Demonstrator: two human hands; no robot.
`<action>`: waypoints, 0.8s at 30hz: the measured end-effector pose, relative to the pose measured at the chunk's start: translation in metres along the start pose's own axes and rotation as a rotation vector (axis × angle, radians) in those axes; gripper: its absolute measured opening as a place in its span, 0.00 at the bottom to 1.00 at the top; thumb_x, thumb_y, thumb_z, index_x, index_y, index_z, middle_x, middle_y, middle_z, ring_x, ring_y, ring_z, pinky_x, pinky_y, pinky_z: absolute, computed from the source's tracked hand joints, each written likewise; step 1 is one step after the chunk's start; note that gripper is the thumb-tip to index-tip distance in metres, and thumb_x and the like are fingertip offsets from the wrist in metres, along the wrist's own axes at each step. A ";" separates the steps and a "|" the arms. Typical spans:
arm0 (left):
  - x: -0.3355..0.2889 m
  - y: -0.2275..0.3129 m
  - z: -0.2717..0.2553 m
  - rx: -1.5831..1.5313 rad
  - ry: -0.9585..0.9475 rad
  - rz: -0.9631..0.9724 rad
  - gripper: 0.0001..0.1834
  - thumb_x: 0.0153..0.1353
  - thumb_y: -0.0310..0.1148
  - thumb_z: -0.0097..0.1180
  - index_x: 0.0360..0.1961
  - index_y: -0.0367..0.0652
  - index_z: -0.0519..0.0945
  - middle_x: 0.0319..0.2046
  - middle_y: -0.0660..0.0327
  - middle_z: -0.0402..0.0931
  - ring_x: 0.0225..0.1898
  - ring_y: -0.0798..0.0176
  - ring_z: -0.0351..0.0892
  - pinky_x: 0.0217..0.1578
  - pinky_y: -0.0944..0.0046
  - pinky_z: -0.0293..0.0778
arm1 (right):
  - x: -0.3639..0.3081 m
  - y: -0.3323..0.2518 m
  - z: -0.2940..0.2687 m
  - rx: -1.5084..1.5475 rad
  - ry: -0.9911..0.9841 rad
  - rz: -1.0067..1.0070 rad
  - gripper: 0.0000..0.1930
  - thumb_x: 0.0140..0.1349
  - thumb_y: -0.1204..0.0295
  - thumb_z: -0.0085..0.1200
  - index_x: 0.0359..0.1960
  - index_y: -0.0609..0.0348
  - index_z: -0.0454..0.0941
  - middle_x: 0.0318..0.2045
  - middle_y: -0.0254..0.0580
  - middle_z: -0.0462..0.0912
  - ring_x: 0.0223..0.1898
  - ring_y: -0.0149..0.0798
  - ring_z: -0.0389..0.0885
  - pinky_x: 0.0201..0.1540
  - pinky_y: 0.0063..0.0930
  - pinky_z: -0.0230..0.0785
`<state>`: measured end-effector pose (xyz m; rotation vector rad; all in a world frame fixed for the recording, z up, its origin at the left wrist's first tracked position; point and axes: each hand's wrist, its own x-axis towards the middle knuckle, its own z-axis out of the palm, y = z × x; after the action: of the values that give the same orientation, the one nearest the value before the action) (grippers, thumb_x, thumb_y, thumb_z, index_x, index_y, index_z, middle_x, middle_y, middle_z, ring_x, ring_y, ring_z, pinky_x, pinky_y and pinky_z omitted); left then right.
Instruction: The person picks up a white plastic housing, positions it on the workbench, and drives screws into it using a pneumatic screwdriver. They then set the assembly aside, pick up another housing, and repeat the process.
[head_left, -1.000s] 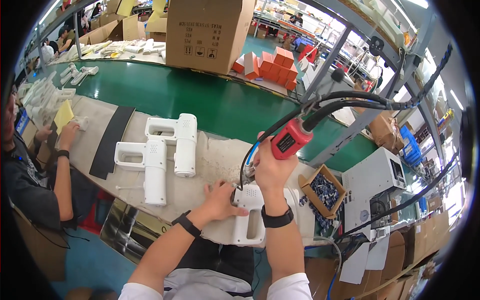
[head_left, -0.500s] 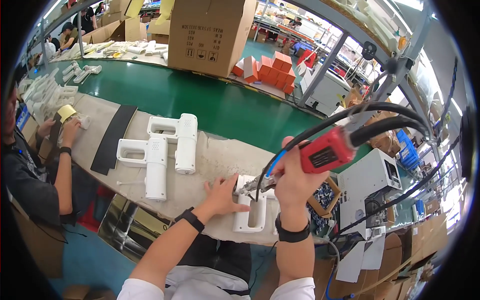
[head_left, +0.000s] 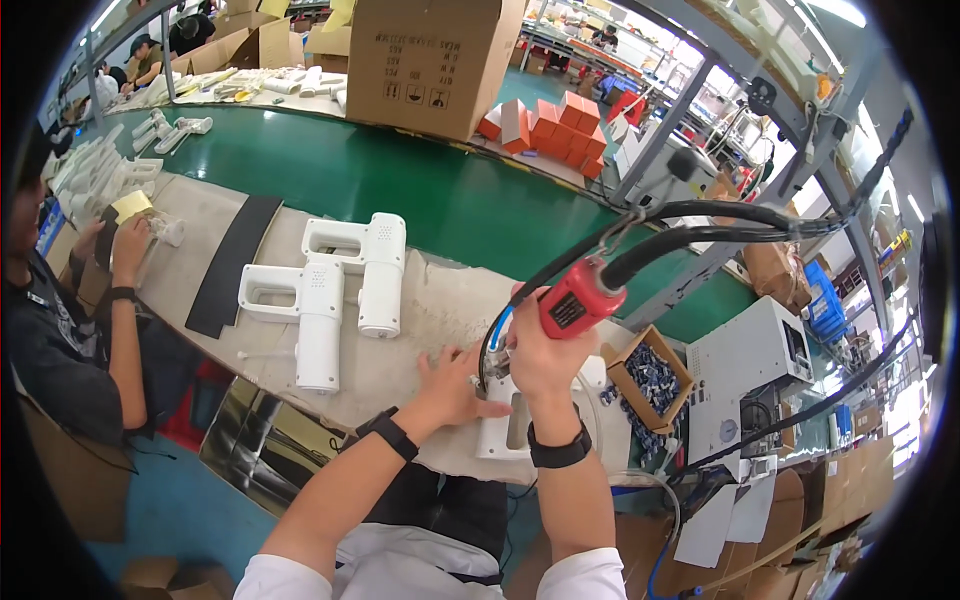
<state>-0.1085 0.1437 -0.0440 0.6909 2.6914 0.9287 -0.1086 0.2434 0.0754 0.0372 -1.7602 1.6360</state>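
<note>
Moved since 0.5 s ago: red tool [head_left: 580, 298], from a rightward slant to near upright, and right hand [head_left: 545, 360], leftward along with it. Clamped round the tool on that side; on the other, spread wide with the left hand [head_left: 448, 392], fingers apart, thumb laid over the casing [head_left: 492, 440]. Casing flat on the bench [head_left: 430, 315] below the tool, partly hidden behind the right hand. Cannot tell contact between tip and casing. Could skid and mar the white shell, or jab the left thumb so near the tip, if tilted off line. Could be tugged askew by the black hose [head_left: 690, 237] overhead. Could slide under pressure, being steadied only by spread fingers. Less at risk: 2 other casings [head_left: 320, 335], well to the left.
</note>
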 end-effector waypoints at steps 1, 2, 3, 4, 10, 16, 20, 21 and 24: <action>0.002 -0.002 0.002 0.030 0.002 -0.008 0.63 0.38 0.67 0.65 0.69 0.45 0.50 0.59 0.51 0.67 0.65 0.47 0.54 0.58 0.30 0.40 | 0.000 -0.001 0.002 -0.009 -0.020 -0.026 0.03 0.57 0.81 0.54 0.27 0.64 0.72 0.16 0.36 0.75 0.13 0.25 0.71 0.16 0.18 0.60; 0.004 -0.003 0.003 0.031 0.006 -0.004 0.63 0.38 0.67 0.65 0.69 0.45 0.50 0.59 0.51 0.67 0.65 0.47 0.54 0.58 0.30 0.40 | 0.000 -0.004 0.003 0.049 0.022 -0.010 0.02 0.59 0.80 0.53 0.30 0.64 0.72 0.17 0.37 0.76 0.13 0.25 0.70 0.15 0.17 0.59; 0.005 -0.006 0.004 0.000 0.003 -0.023 0.63 0.38 0.67 0.65 0.69 0.45 0.51 0.59 0.51 0.67 0.65 0.48 0.53 0.59 0.30 0.39 | 0.002 -0.013 0.001 0.049 0.023 -0.015 0.02 0.59 0.80 0.53 0.30 0.64 0.72 0.17 0.37 0.76 0.13 0.25 0.70 0.15 0.17 0.59; 0.005 -0.004 0.005 -0.037 -0.006 -0.038 0.63 0.38 0.66 0.65 0.69 0.45 0.51 0.59 0.50 0.67 0.66 0.48 0.52 0.59 0.29 0.38 | 0.005 -0.037 -0.004 0.095 0.086 -0.042 0.02 0.60 0.79 0.52 0.31 0.63 0.72 0.17 0.37 0.75 0.13 0.25 0.70 0.14 0.17 0.58; 0.004 -0.002 0.001 0.003 -0.044 -0.064 0.63 0.38 0.65 0.65 0.70 0.45 0.49 0.60 0.50 0.65 0.66 0.48 0.51 0.60 0.29 0.36 | 0.014 -0.078 -0.025 0.129 0.072 -0.097 0.04 0.62 0.75 0.52 0.35 0.63 0.73 0.14 0.35 0.72 0.11 0.25 0.67 0.12 0.17 0.53; 0.006 0.001 0.001 -0.009 -0.041 -0.057 0.64 0.38 0.65 0.66 0.70 0.45 0.49 0.59 0.50 0.65 0.65 0.49 0.52 0.60 0.31 0.36 | 0.022 -0.082 -0.033 0.113 0.114 -0.113 0.07 0.63 0.71 0.54 0.34 0.64 0.74 0.13 0.34 0.71 0.10 0.24 0.65 0.11 0.16 0.51; 0.006 0.001 0.000 0.005 -0.052 -0.069 0.64 0.38 0.66 0.65 0.70 0.44 0.49 0.59 0.49 0.65 0.65 0.48 0.52 0.60 0.31 0.36 | 0.021 -0.082 -0.033 0.118 0.103 -0.124 0.07 0.62 0.72 0.55 0.34 0.64 0.75 0.13 0.34 0.72 0.11 0.24 0.66 0.11 0.16 0.50; 0.006 0.000 0.000 0.005 -0.053 -0.072 0.64 0.38 0.66 0.65 0.70 0.44 0.49 0.59 0.49 0.65 0.65 0.48 0.52 0.60 0.31 0.36 | 0.020 -0.079 -0.032 0.118 0.102 -0.122 0.07 0.62 0.72 0.55 0.34 0.64 0.75 0.13 0.34 0.72 0.11 0.24 0.66 0.11 0.16 0.50; 0.005 0.000 0.001 0.012 -0.043 -0.058 0.64 0.37 0.66 0.65 0.70 0.44 0.49 0.59 0.48 0.65 0.65 0.48 0.52 0.60 0.31 0.36 | 0.014 -0.060 -0.024 0.117 0.139 -0.055 0.06 0.61 0.74 0.55 0.33 0.65 0.75 0.13 0.36 0.73 0.10 0.25 0.67 0.12 0.17 0.52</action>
<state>-0.1125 0.1468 -0.0453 0.6241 2.6662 0.8748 -0.0789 0.2590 0.1325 0.0259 -1.5453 1.6596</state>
